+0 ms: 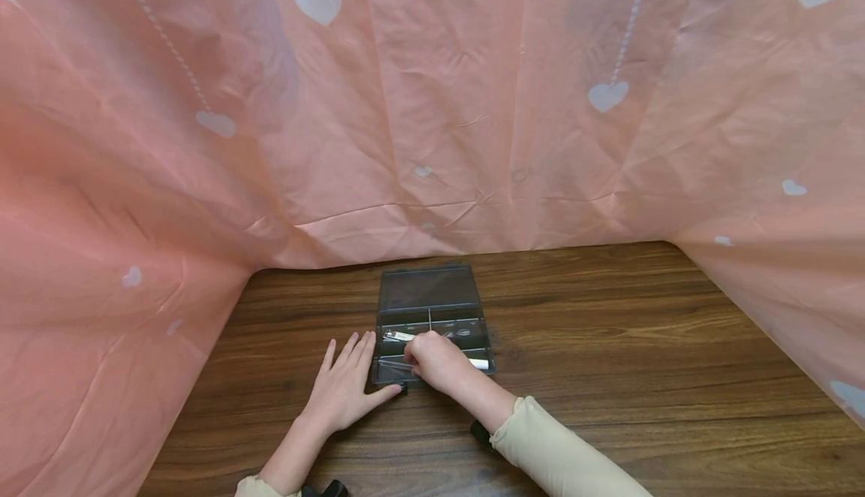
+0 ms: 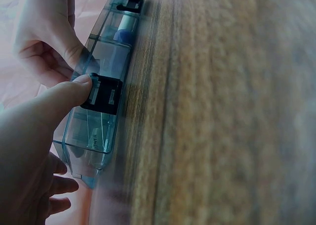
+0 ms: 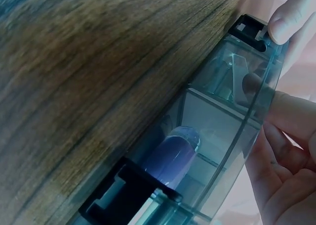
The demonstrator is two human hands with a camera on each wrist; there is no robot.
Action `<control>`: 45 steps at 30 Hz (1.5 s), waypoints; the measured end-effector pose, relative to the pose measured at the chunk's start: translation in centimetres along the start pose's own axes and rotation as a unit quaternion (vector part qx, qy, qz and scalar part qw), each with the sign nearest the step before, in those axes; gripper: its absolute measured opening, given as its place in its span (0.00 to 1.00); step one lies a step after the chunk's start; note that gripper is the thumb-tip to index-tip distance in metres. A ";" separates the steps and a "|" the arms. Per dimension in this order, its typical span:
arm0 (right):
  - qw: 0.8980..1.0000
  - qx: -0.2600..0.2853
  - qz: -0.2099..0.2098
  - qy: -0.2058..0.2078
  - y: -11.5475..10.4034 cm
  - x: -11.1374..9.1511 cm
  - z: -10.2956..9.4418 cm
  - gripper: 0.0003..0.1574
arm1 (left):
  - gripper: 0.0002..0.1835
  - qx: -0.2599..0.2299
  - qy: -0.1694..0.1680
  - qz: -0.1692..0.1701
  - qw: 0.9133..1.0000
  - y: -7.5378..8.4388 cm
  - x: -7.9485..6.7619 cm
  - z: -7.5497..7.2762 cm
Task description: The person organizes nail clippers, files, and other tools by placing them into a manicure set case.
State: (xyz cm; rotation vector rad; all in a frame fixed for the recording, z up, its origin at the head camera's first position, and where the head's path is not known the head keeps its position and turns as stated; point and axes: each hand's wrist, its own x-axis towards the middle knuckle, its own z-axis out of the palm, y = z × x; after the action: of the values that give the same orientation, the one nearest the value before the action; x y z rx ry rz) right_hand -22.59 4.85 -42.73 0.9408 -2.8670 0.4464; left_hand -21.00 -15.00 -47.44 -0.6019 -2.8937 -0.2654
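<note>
A dark see-through plastic box [image 1: 432, 288] lies on the wooden table, its lid folded back. My left hand [image 1: 345, 392] is spread at its left side with straight fingers, and its thumb [image 2: 81, 81] touches a black latch [image 2: 103, 95] on the front wall. The right hand [image 1: 439, 362] reaches over the front wall with curled fingers. Through the clear wall, its fingertips are right at a thin clear strip [image 3: 239, 76] in the front compartment; I cannot tell whether they pinch it. A white stick [image 1: 479, 364] with a purple end [image 3: 170, 158] lies right of that hand.
Behind the front compartment, a divider [image 1: 429, 320] splits the box's middle part. A small silver and white tool [image 1: 397, 336] sits on the left and small shiny pieces [image 1: 462, 332] on the right. A second black latch [image 3: 131, 195] is on the front wall. A pink curtain [image 1: 432, 144] surrounds the table [image 1: 622, 362].
</note>
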 end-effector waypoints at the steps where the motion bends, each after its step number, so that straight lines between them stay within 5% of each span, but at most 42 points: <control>1: 1.000 -0.001 0.000 0.001 0.0 0.0 0.0 0.06 | 0.56 0.000 0.000 0.000 1.000 0.0 0.0 0.0; 37: 1.000 0.017 -0.021 0.015 0.2 -0.1 0.1 0.06 | 0.57 0.006 -0.009 -0.004 1.000 -0.1 0.0 0.0; 45: 0.997 0.051 -0.031 0.056 0.9 -1.5 -1.4 0.12 | 0.57 0.013 -0.004 0.001 1.000 -0.1 0.1 0.1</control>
State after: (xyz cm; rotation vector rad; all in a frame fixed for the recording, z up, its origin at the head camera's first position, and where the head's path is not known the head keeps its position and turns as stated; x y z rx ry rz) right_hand -21.98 6.82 -41.89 0.9832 -2.7287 0.6230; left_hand -21.13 -15.09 -47.52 -0.6043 -2.8995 -0.2262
